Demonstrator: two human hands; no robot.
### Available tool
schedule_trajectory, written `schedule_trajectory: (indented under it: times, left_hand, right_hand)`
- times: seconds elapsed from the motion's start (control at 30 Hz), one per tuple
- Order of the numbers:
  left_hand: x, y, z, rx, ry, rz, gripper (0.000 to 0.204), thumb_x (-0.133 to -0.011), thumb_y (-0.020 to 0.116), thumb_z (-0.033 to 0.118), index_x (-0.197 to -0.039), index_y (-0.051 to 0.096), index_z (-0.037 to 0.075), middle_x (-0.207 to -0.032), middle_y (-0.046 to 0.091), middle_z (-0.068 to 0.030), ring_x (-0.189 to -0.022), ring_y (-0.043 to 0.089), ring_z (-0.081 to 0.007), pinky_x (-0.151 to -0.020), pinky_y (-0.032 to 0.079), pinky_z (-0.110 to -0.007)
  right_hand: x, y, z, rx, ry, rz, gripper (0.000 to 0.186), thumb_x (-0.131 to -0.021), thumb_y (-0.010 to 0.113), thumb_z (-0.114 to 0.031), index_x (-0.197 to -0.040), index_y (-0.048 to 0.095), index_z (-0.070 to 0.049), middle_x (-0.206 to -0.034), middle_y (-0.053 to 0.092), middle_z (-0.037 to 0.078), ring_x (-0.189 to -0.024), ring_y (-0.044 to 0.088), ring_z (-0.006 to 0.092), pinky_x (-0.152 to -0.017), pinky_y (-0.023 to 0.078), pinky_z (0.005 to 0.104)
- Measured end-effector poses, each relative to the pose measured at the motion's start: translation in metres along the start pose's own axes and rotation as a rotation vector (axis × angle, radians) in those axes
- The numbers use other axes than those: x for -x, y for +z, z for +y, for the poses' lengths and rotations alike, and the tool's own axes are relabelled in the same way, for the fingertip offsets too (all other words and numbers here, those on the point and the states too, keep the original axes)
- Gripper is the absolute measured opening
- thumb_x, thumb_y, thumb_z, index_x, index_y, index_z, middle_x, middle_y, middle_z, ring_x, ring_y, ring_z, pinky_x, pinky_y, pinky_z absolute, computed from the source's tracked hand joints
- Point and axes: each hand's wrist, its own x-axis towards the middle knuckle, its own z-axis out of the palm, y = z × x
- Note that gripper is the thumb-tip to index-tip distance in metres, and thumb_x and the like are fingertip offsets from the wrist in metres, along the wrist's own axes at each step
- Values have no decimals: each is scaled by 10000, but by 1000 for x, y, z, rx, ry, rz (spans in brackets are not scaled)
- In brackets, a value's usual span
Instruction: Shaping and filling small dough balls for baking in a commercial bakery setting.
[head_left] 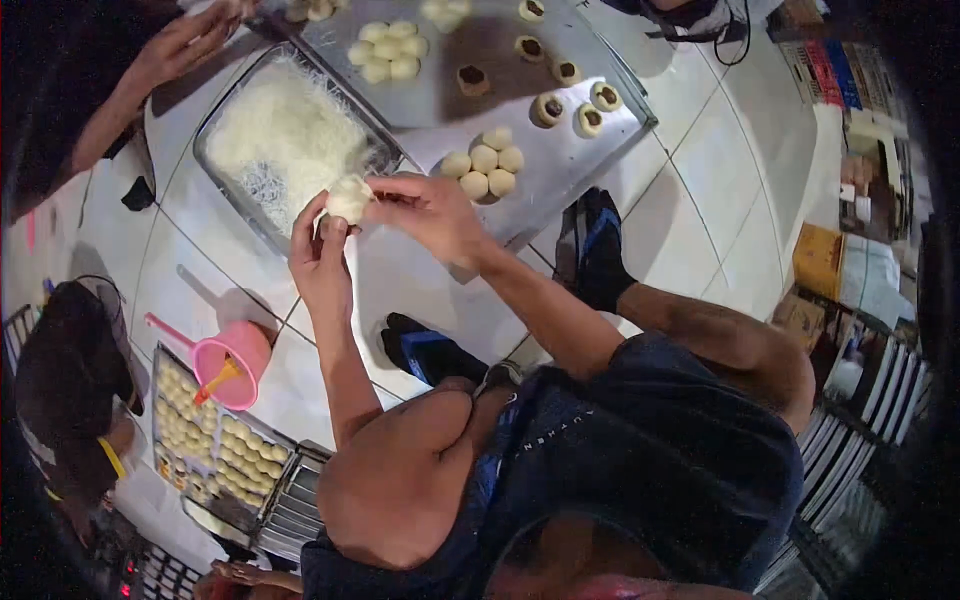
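Note:
A pale, round dough ball (349, 197) is between my two hands, with whitish shreds on its surface. My left hand (322, 250) grips it from below with thumb and fingers. From the other side, my right hand (432, 215) has its fingers closed at the ball's right edge; what its fingertips pinch is too small to make out. Just beyond my hands lies a rectangular metal tray (243, 228) with a heap of pale yellow shreds (285, 130), looking like grated cheese. Several plain dough balls (488, 168) sit clustered right of my right hand.
A large metal sheet (565, 170) carries open dough pieces with dark filling (549, 109) and more balls (388, 50). Lower left are a pink dipper (250, 365) with a brush (222, 378) and trays of small dough pieces (185, 420). Another person's hand (185, 45) is upper left.

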Motion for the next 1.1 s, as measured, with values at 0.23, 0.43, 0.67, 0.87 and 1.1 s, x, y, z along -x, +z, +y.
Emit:
schedule_trajectory:
  times: [0.23, 0.43, 0.67, 0.87, 1.1]
  left_hand:
    - [-3, 41, -7, 203, -186, -80, 362, -963, 511, 58, -1319, 523, -9, -1067, 624, -113, -881, 569, -134, -806, 470, -226]
    - [-19, 63, -15, 292, -299, -308, 336, -970, 514, 52, -1301, 528, -9, -1114, 612, -121, -905, 577, -130, -784, 480, -230]
    - [-21, 95, -25, 59, -26, -293, 275, -978, 520, 69, -1248, 535, 19, -1110, 605, -102, -868, 584, -122, -740, 477, -209]
    - [-25, 106, -32, 355, -389, -290, 272, -951, 568, 68, -1216, 529, 29, -1071, 612, -82, -847, 598, -144, -752, 481, -213]
    - [-46, 114, -51, 316, -513, -359, 303, -918, 612, 69, -1213, 549, 45, -1067, 616, -83, -837, 604, -164, -719, 492, -224]
  right_hand:
    - [8, -29, 13, 85, -242, 214, 280, -774, 757, -117, -1017, 715, 16, -879, 694, 37, -679, 551, 88, -593, 415, 216]
    - [12, -61, 6, -186, -8, 301, 266, -749, 768, -99, -998, 731, -11, -862, 689, 42, -697, 564, 91, -621, 427, 215]
    - [18, -81, -8, 8, -12, 333, 210, -757, 741, 37, -966, 724, 28, -988, 690, 81, -764, 594, 106, -678, 482, 204]
    - [11, -99, 16, 186, -456, 420, 303, -759, 730, 47, -1059, 692, 23, -1020, 691, 75, -790, 593, 97, -685, 482, 200]
    - [9, -111, 13, -306, -34, 367, 350, -841, 697, -52, -1185, 638, -44, -1005, 700, 61, -821, 613, 117, -754, 482, 223]
